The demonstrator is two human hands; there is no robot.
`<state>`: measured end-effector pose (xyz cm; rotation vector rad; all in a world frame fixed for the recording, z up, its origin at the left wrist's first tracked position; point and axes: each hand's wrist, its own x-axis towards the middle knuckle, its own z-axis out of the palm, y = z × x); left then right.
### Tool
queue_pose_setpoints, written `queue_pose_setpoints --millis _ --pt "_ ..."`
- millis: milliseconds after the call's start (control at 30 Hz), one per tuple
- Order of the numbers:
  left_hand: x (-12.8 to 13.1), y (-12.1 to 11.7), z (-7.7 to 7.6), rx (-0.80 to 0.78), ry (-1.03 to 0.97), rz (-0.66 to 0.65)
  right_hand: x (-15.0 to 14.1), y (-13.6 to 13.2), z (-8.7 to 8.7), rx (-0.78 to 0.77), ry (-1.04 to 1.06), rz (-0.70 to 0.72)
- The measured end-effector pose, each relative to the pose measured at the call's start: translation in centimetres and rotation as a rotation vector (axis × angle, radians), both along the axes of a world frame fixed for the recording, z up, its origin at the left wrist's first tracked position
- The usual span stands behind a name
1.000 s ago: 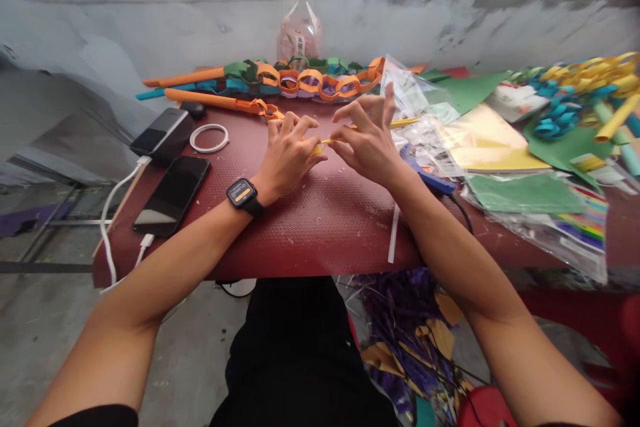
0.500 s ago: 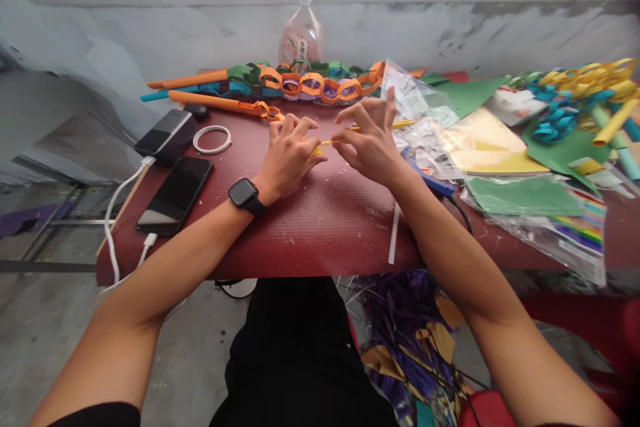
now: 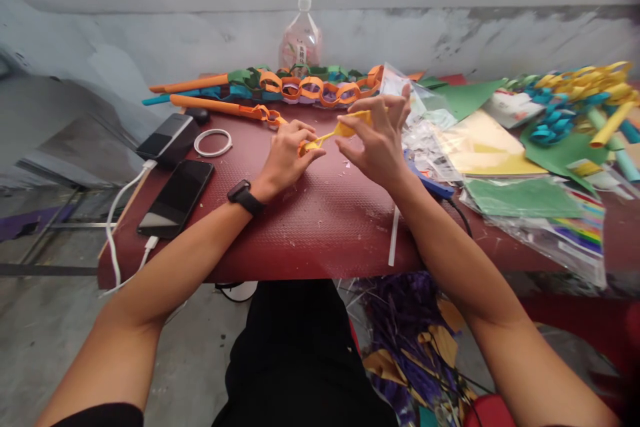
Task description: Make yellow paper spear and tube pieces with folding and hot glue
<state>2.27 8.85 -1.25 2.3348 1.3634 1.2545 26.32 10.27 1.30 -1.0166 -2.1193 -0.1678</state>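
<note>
A yellow paper strip (image 3: 327,137) stretches between my two hands above the table, with a wider yellow part showing by the right fingers. My left hand (image 3: 286,155), wearing a black watch, has its thumb and fingers closed on the strip's left end, where a bit of orange paper also shows. My right hand (image 3: 379,147) grips the strip's other end, some fingers raised. Behind my left hand lies an orange paper chain (image 3: 263,113) attached to a rolled orange tube; whether it joins the piece in my fingers is partly hidden.
A phone (image 3: 177,199), a dark box (image 3: 167,137) and a white ring (image 3: 213,142) are at left. Multicoloured paper chains (image 3: 320,90) lie before a bottle (image 3: 301,40). A blue glue gun (image 3: 427,180), coloured sheets (image 3: 495,147) and plastic bags are at right.
My right hand has turned and lifted slightly, and more of the yellow strip shows between my hands. My left hand has stayed nearly in place, its fingers a little more apart.
</note>
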Motion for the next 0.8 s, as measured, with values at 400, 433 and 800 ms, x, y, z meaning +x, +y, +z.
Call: queue_pose_setpoints --millis 400,433,800 --pt "-0.2 0.3 0.2 -0.348 -0.568 -0.312 -1.7 -0.1 0.0 -0.412 0.740 0.207" --pt "0.0 0.1 0.3 -0.331 -0.529 -0.324 -1.9 -0.1 0.0 -0.460 0.774 0.239" --pt "-0.8 0.3 -0.2 -0.152 -0.243 -0.296 -2.0 0.3 0.8 -0.588 1.038 0.337"
